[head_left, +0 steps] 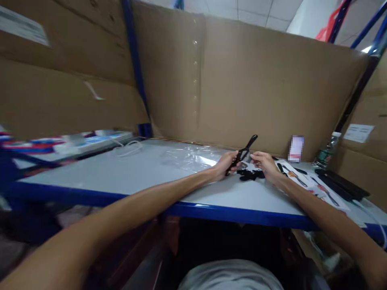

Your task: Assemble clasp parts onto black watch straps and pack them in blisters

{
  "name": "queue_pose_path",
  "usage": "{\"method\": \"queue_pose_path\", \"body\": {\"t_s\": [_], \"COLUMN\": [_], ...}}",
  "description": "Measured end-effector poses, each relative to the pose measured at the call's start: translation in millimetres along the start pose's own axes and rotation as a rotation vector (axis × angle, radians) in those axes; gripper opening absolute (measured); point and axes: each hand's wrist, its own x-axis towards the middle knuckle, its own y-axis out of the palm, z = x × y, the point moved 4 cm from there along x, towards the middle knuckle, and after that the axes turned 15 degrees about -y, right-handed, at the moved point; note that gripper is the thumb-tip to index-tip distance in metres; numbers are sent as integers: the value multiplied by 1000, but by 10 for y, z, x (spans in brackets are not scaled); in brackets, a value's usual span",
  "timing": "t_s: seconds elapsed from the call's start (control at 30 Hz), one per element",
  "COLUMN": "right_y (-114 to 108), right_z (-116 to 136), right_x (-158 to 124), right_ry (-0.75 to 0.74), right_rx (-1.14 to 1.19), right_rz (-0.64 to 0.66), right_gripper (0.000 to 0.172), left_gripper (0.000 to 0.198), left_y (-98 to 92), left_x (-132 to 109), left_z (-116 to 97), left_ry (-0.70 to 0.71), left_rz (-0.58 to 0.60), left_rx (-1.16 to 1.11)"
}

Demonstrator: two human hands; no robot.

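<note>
My left hand (226, 163) is closed around a slim black tool (244, 151) whose handle sticks up and to the right over the grey table (121, 177). My right hand (265, 163) is curled next to the tool's lower end, fingertips pinched at it. A small heap of black parts (251, 175) lies on the table just under and between both hands. What the right fingers pinch is too small to make out.
A clear plastic bag (193, 156) lies left of the hands. Printed cards showing tools (305, 181), a flat black item (340, 184) and a bottle (326, 152) are at the right. Tall cardboard sheets (256, 80) back the table. Flat boxes and cables (90, 141) lie at the left.
</note>
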Motion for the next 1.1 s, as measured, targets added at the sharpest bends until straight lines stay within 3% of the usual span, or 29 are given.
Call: {"method": "queue_pose_path", "body": {"t_s": [0.27,0.53,0.63,0.77,0.83,0.9,1.1], "right_y": [85,24,-126,-380,-479,-562,-600], "right_z": [0,0,93,355,425,437,263], "right_x": [-40,12,127,222,249,270,283], "right_ry": [54,6,-170,-419,-386,-293,-131], "right_rx": [-8,-118,-377,-978,-1280,-1440,-1481], "right_rz": [59,113,49,-15,71,198,455], "right_gripper": [13,19,18,22,22,21,18], "left_gripper": [24,22,22,23,23,24,22], "left_y": [55,72,34,-8,-14,-8,17], "left_x": [-13,-36,-34,-45,-48,-47,-44], "left_z": [21,15,5,-24,-29,-26,-27], "left_ry": [11,3,-12,-18,-29,-46,-52], "left_rz": [-15,-43,-89,-138,-159,-170,-183], "left_rx": [92,94,20,-51,-58,-57,-55]}}
